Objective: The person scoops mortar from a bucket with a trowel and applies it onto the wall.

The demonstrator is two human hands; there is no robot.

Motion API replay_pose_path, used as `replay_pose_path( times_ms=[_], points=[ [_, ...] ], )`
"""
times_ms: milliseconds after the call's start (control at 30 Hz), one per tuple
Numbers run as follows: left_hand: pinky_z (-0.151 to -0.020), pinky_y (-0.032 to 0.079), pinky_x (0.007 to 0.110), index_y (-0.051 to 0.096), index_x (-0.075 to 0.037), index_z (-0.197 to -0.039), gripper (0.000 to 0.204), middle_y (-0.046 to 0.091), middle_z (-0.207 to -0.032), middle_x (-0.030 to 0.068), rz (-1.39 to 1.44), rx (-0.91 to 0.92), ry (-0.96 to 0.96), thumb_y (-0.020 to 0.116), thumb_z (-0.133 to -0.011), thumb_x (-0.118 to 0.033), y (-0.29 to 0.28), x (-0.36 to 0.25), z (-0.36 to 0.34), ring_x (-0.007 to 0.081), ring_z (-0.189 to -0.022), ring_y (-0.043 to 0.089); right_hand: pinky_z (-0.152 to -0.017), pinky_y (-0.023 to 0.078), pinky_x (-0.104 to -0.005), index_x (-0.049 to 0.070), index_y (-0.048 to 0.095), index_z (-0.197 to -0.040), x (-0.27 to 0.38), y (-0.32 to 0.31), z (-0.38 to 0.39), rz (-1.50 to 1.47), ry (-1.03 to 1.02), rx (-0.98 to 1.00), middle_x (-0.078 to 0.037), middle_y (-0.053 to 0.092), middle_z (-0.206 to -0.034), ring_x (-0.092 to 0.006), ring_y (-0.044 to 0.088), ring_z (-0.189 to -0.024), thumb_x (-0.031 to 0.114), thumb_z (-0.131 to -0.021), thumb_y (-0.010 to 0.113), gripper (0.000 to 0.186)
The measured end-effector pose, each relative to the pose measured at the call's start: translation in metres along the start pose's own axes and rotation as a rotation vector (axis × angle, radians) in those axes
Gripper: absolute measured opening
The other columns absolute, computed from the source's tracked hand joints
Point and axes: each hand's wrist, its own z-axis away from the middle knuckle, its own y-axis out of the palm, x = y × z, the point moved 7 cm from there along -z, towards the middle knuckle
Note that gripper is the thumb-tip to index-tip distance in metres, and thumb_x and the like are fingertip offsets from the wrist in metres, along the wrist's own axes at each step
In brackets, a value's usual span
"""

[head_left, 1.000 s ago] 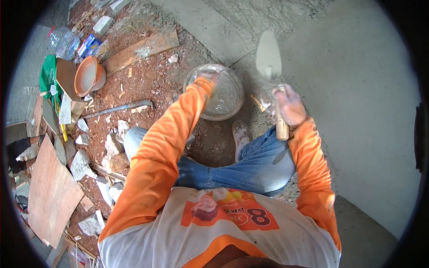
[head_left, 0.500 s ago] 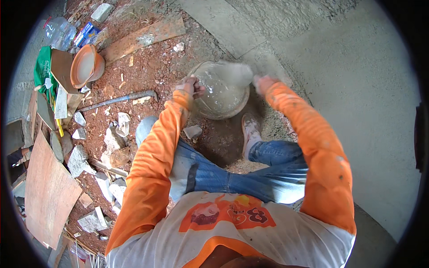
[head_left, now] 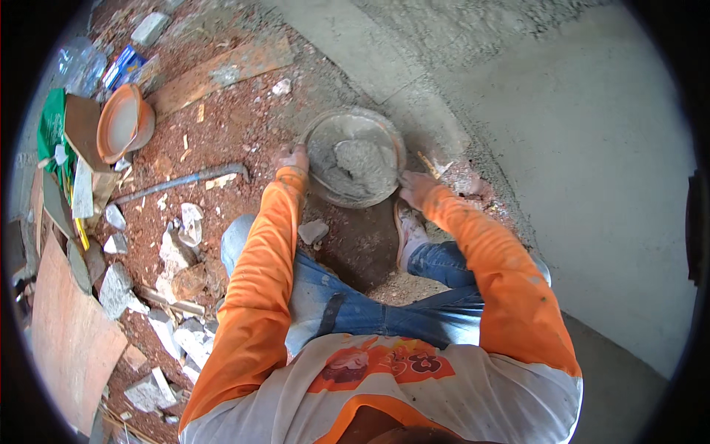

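A round, shallow, mortar-stained basin (head_left: 325, 185) is out in front of me, above the dirt between my knees. Inside it lies a lump of wet grey mortar (head_left: 362, 158), with a thin smear over the bottom. My left hand (head_left: 292, 158) is closed on the basin's left rim. On the lower right rim, my right hand (head_left: 418, 189) grips with its fingers curled over the edge; some fingertips are hidden. Below the basin, my shoe (head_left: 411, 231) rests on the ground near my right hand.
At the left stand an orange bucket (head_left: 122, 122) and a green bag (head_left: 52, 126). A metal bar (head_left: 177, 181), a wooden plank (head_left: 222, 76), broken stones (head_left: 117, 287) and a plywood sheet (head_left: 70, 333) lie on red soil. A smooth grey cement surface (head_left: 584, 163) spreads on the right.
The mortar, blurred near the basin's far right rim before, now sits in the basin. My right hand has come down and left onto the rim; my left hand has moved slightly left.
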Motion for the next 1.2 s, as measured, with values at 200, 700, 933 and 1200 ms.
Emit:
replay_pose_path(
  times_ms=[200,700,933,1200],
  points=[
    [-0.085,0.039,0.038,0.062,-0.002,-0.097,0.046,0.059,-0.101,0.0191,0.035,0.175,0.025,0.049,-0.078,-0.043,0.012,0.001,-0.007,0.0307,-0.097,0.054,-0.087,0.040,-0.0421,0.009,0.054,-0.105,0.012,-0.010,0.010,-0.012,0.416,0.105,-0.020,0.056,-0.104,-0.0347,0.051,-0.101,0.034,-0.077,0.052,0.038],
    [-0.036,0.037,0.027,0.054,-0.009,-0.068,0.032,0.059,-0.065,0.0058,0.542,0.460,-0.245,0.047,-0.084,-0.037,0.019,-0.033,0.018,0.0154,-0.045,0.054,-0.079,0.043,-0.0437,0.006,0.056,-0.098,0.082,-0.131,0.004,0.011,0.345,-0.169,-0.017,0.060,-0.093,-0.0362,0.056,-0.088,0.038,-0.079,0.049,0.038],
    [-0.039,0.045,0.028,0.050,-0.009,-0.068,0.032,0.060,-0.068,0.0063,0.582,0.478,-0.296,0.045,-0.085,-0.035,0.001,-0.020,0.020,0.0171,-0.049,0.058,-0.078,0.043,-0.0424,0.007,0.054,-0.105,0.158,-0.251,0.027,-0.201,-0.130,0.290,-0.017,0.060,-0.091,-0.0299,0.057,-0.088,0.039,-0.080,0.052,0.041],
    [-0.039,0.044,0.028,0.049,-0.009,-0.068,0.033,0.059,-0.066,0.0052,0.532,0.466,-0.306,0.044,-0.086,-0.036,0.001,-0.014,0.018,0.0162,-0.047,0.057,-0.045,0.044,-0.0271,0.005,0.059,-0.086,-0.061,-0.485,0.056,-0.429,0.570,-0.750,-0.006,0.054,-0.067,-0.0153,0.051,-0.052,0.032,-0.079,0.058,0.028]
  ],
)
